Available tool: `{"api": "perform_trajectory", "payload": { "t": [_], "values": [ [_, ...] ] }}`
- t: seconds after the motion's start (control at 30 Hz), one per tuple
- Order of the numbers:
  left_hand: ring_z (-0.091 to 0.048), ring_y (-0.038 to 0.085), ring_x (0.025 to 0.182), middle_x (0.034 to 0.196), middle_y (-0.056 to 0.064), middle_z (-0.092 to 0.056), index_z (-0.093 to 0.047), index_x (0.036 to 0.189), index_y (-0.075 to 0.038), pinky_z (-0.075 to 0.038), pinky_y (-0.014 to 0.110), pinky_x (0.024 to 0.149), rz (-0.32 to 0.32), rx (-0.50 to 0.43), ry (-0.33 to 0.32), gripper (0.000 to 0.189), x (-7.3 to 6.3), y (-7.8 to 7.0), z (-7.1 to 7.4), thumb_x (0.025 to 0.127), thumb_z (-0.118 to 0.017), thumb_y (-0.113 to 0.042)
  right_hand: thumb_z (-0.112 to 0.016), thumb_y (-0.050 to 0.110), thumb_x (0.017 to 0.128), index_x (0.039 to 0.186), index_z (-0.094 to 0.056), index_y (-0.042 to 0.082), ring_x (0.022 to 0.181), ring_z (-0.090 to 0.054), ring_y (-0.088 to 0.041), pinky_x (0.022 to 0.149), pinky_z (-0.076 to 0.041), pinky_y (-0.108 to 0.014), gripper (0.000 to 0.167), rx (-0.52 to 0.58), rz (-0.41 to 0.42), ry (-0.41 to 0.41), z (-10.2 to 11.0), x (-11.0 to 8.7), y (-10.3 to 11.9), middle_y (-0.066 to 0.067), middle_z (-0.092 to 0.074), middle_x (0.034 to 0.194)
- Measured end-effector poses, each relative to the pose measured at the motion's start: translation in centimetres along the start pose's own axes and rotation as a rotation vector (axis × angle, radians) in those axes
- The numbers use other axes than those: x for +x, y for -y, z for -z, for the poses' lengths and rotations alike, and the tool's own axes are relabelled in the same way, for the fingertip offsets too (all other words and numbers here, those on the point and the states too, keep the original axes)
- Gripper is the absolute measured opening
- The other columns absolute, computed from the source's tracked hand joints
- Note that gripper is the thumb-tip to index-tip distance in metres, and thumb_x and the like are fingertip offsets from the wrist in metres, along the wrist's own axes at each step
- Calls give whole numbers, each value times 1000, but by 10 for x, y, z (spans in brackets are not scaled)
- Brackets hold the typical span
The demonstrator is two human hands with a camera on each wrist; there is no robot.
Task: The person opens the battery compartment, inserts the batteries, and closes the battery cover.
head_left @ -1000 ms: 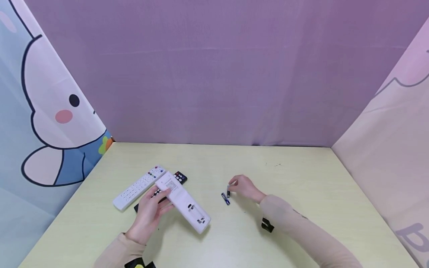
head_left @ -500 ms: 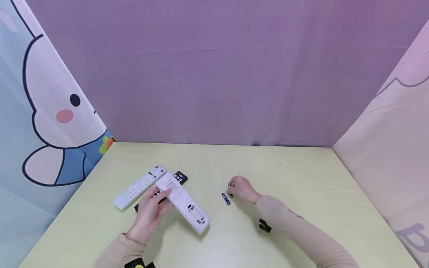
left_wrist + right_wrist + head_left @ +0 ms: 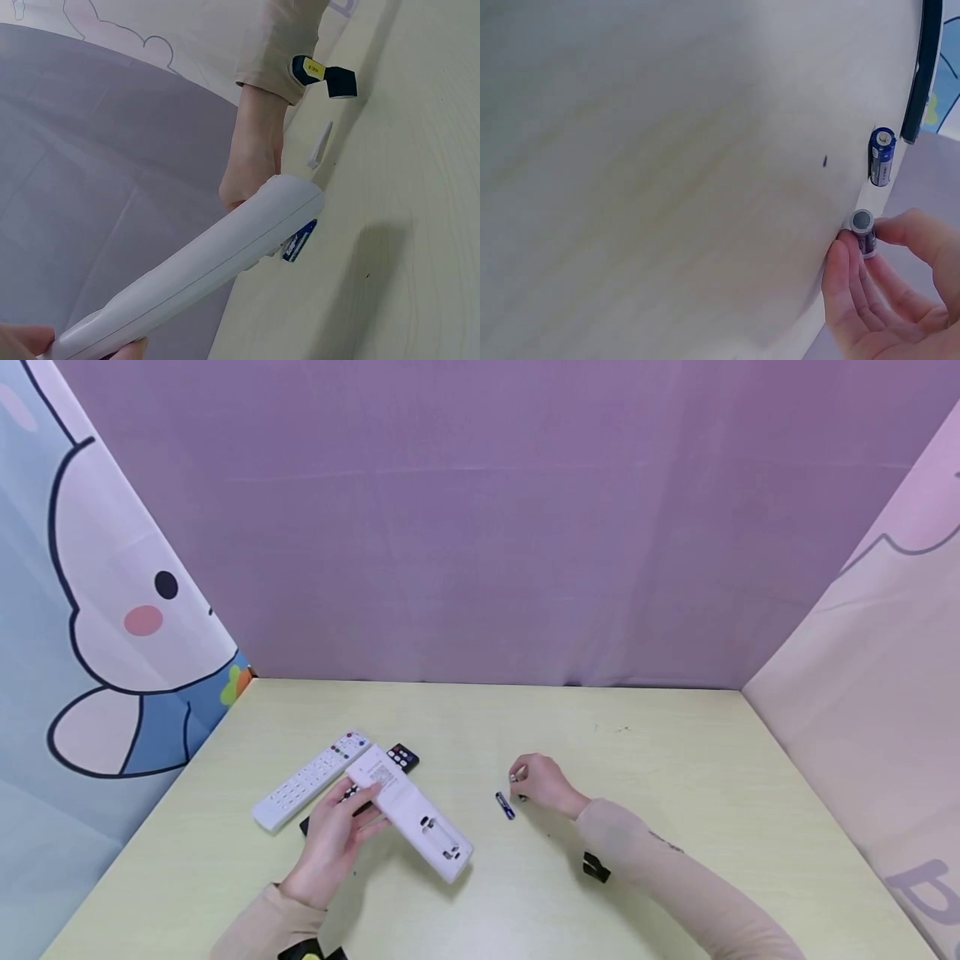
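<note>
My left hand (image 3: 335,831) grips a white remote control (image 3: 401,806) by its far end, back side up, with its battery compartment bare. In the right wrist view, my right hand (image 3: 900,292) pinches a battery (image 3: 865,234) between thumb and fingertips, close over the table. In the head view, my right hand (image 3: 546,783) mostly hides that battery. A second battery (image 3: 505,806), blue and silver, lies on the table just left of my right fingertips. Seen from the left wrist, the remote's edge (image 3: 195,262) partly covers batteries and my right hand.
Another white remote (image 3: 311,781) lies button side up on the left of the table (image 3: 675,760). A black remote (image 3: 403,757) lies partly beneath the held one in the head view. The left wrist view shows a thin white piece (image 3: 321,146) on the table near my right sleeve.
The battery in my right fingers has turned from upright to tucked mostly behind them. My right hand has shifted only slightly. My left hand and the remote have stayed put.
</note>
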State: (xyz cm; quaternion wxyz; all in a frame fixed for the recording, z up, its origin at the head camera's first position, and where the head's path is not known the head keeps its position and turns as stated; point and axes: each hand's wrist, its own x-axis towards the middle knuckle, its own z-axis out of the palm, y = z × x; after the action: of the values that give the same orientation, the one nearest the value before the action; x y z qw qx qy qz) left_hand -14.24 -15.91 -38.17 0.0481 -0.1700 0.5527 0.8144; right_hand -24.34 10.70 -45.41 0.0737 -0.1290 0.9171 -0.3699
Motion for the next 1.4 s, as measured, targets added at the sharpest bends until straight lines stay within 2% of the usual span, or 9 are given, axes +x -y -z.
{"api": "perform_trajectory", "payload": {
  "t": [0.17, 0.37, 0.7, 0.87, 1.4],
  "values": [
    [-64, 14, 84, 98, -1, -59, -21, 139, -6, -50, 32, 84, 5, -15, 6, 57, -1, -1, 0, 88, -46, -2, -66, 2, 73, 91, -63, 0, 61, -52, -11, 53, -46, -21, 19, 42, 20, -12, 2, -3, 0, -3, -59, 71],
    [-63, 16, 86, 101, 0, -58, -21, 139, -7, -50, 32, 85, 3, -33, 17, 58, -2, -2, 1, 87, -46, -2, -63, 3, 77, 97, -61, -1, 60, -55, -12, 49, -49, -21, 21, 118, 30, -22, 4, -6, 1, -5, -61, 74],
    [-63, 17, 87, 103, 1, -57, -22, 139, -7, -49, 34, 85, 8, -39, 20, 57, -2, -2, -1, 87, -46, -1, -61, 1, 76, 98, -61, 0, 66, -58, -14, 54, -49, -21, 23, 178, 97, -89, 9, -15, 12, -5, -63, 77],
    [-63, 17, 86, 101, 0, -58, -21, 139, -7, -50, 34, 85, 4, -46, 23, 58, -1, -2, -2, 87, -46, -1, -62, 3, 78, 100, -62, 2, 69, -60, -15, 58, -52, -21, 22, 241, 87, -89, 13, -19, 19, -6, -64, 82],
    [-63, 18, 84, 97, -1, -60, -26, 137, -5, -50, 35, 83, 1, -52, 34, 54, 1, -1, -7, 87, -46, 0, -63, 7, 79, 101, -62, 4, 74, -61, -15, 69, -53, -23, 22, 348, 179, -79, 17, -40, 43, -6, -64, 86]
  ]
}}
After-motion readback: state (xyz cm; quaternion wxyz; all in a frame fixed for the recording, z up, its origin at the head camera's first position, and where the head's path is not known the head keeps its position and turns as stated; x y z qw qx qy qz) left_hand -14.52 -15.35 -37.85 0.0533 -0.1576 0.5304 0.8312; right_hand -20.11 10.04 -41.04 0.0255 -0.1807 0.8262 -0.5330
